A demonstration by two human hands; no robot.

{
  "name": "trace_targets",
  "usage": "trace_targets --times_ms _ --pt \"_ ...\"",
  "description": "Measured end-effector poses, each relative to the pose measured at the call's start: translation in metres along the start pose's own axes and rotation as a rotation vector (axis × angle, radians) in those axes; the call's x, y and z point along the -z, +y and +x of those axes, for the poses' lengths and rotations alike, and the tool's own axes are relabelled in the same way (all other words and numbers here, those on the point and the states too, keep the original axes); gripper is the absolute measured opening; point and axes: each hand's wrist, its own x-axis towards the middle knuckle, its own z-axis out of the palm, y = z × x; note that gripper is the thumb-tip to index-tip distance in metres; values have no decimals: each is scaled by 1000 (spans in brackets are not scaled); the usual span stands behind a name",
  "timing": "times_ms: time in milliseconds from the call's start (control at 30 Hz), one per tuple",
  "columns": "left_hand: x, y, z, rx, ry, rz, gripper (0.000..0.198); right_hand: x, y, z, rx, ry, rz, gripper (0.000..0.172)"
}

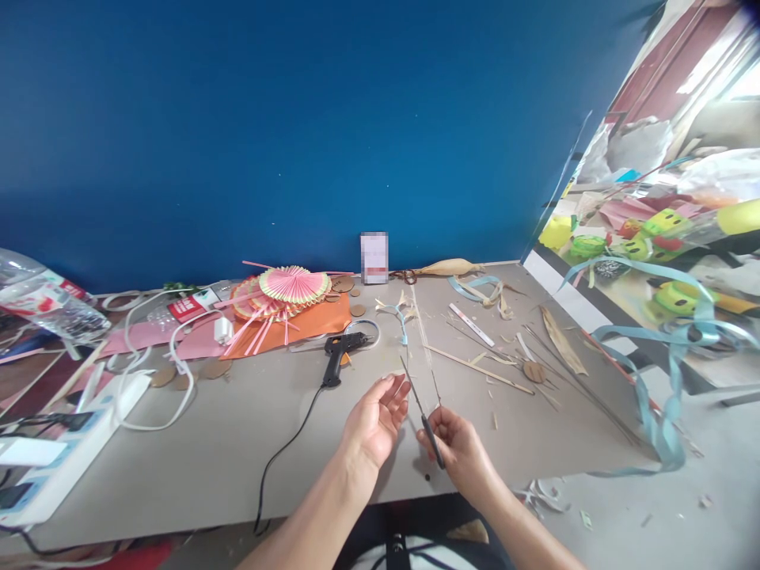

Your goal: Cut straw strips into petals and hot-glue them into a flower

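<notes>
My right hand grips a pair of dark-handled scissors, their blades spread wide and pointing away from me. Just to the left, my left hand is turned palm inward, fingers loosely curled and apart, with nothing visible in it. Its fingertips are close to one scissor blade; whether they touch I cannot tell. Beyond the blades lies a small forked piece wrapped in pale blue ribbon, with dry husk-like tips.
A black glue gun lies left of my hands, its cord running to the table's front edge. Pink-green paper fans rest on orange paper. A white power strip stands far left; blue ribbon hangs over the right edge.
</notes>
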Motion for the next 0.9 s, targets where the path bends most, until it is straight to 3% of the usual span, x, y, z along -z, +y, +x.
trace_targets --times_ms 100,200,400,500,700,800,900 --pt "3 0 0 -27 -25 47 6 2 -7 -1 -24 16 39 35" --pt "6 0 -2 -123 -135 192 9 6 -19 1 -49 24 173 32" --pt "9 3 -12 -681 -375 753 8 9 -45 7 -147 -59 624 25" --pt "14 8 -15 -849 -467 950 3 5 -52 10 -129 -49 678 24" --pt "23 15 -17 -767 -528 974 6 0 -55 15 -58 -58 574 24" --pt "21 14 -16 -787 -452 888 10 1 -56 19 15 -16 481 27" --pt "17 14 -14 -595 -356 713 16 2 -59 23 83 19 374 31"
